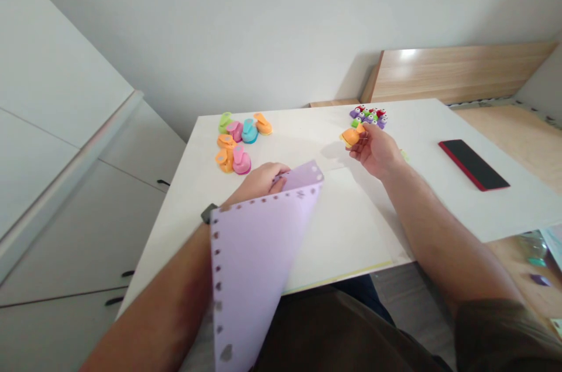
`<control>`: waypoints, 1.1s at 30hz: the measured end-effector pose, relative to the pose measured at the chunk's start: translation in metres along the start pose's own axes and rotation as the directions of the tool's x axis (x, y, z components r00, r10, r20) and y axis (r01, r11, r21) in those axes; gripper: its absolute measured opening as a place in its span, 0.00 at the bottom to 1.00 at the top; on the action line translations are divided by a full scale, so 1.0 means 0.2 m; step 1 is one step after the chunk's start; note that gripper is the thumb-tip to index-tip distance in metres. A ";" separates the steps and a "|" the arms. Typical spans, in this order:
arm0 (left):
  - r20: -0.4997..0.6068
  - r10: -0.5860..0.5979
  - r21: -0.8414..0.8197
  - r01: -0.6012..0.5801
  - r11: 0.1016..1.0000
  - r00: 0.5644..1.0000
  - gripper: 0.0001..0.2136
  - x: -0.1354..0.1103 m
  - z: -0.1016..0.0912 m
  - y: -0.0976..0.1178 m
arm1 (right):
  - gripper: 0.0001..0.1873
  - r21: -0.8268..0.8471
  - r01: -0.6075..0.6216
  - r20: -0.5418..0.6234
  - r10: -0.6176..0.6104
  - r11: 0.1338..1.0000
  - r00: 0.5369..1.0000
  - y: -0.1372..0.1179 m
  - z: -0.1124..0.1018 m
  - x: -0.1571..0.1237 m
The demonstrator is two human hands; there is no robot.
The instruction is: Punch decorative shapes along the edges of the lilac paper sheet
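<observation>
My left hand (271,178) is closed on a sheet of purple paper (259,249), which curls over and hangs down past the table's front edge. Small punched holes, some heart-shaped, run along the paper's edges. Raised over the table on the other side, my right hand (373,149) grips an orange craft punch (351,136) between thumb and fingers. Beneath the hands lies a stack of white paper (346,225) with a thin yellowish edge at the front.
Several green, pink, blue and orange craft punches (242,160) stand at the table's back left. Small purple, green and red punches (369,117) cluster at the back right. A dark slab with a red side (473,164) lies on the right. White cabinets (88,208) border the left.
</observation>
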State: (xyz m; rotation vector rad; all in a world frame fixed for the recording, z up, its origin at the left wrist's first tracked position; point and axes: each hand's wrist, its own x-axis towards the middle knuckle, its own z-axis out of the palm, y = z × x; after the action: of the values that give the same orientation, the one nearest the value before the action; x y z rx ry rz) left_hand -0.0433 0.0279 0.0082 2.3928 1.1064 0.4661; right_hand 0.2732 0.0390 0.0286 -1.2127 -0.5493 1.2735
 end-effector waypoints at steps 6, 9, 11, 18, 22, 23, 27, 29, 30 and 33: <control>-0.058 0.049 0.155 -0.039 0.987 0.997 0.12 -0.04 0.07 0.04 | 0.14 0.003 -0.002 -0.001 0.002 1.000 1.000 0.00 0.00 0.00; -0.082 0.083 0.209 -0.064 0.976 0.993 0.12 -0.04 0.08 0.03 | 0.14 0.001 -0.002 0.007 0.002 1.000 1.000 0.00 0.00 0.00; -0.077 0.081 0.230 -0.062 0.971 0.994 0.15 -0.04 0.08 0.03 | 0.14 0.001 -0.001 0.011 0.001 1.000 1.000 0.00 0.01 0.00; 0.054 0.032 0.127 -0.038 0.991 0.998 0.18 -0.06 0.06 0.07 | 0.13 0.002 0.002 0.015 -0.002 1.000 1.000 0.00 0.01 -0.01; 0.122 -0.008 0.007 0.007 1.000 0.993 0.15 -0.07 0.06 0.11 | 0.12 0.002 0.006 0.002 -0.006 1.000 1.000 0.00 0.02 -0.01; 0.139 -0.009 -0.017 0.011 1.000 0.990 0.14 -0.07 0.06 0.12 | 0.12 0.001 0.006 0.000 -0.006 1.000 1.000 0.00 0.02 -0.02; 0.212 0.071 -0.105 -0.049 0.993 0.975 0.10 -0.07 0.04 0.17 | 0.11 -0.010 0.003 -0.003 -0.003 1.000 1.000 -0.01 0.02 -0.02; 0.261 0.120 -0.139 -0.086 0.987 0.958 0.08 -0.07 0.04 0.20 | 0.11 -0.012 0.002 -0.009 -0.002 1.000 1.000 -0.01 0.02 -0.02; 0.285 0.138 -0.153 -0.098 0.983 0.948 0.07 -0.07 0.04 0.21 | 0.11 -0.010 0.003 -0.011 -0.003 1.000 1.000 -0.01 0.02 -0.02; 0.330 0.173 -0.181 -0.118 0.976 0.928 0.05 -0.07 0.04 0.24 | 0.11 -0.005 0.008 -0.008 -0.008 1.000 1.000 -0.01 0.02 -0.01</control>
State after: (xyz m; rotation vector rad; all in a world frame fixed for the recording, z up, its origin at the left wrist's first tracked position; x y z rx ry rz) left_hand -0.0186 -0.0136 0.0264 2.3102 0.7122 0.1624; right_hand 0.2693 0.0380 0.0319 -1.2182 -0.5514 1.2607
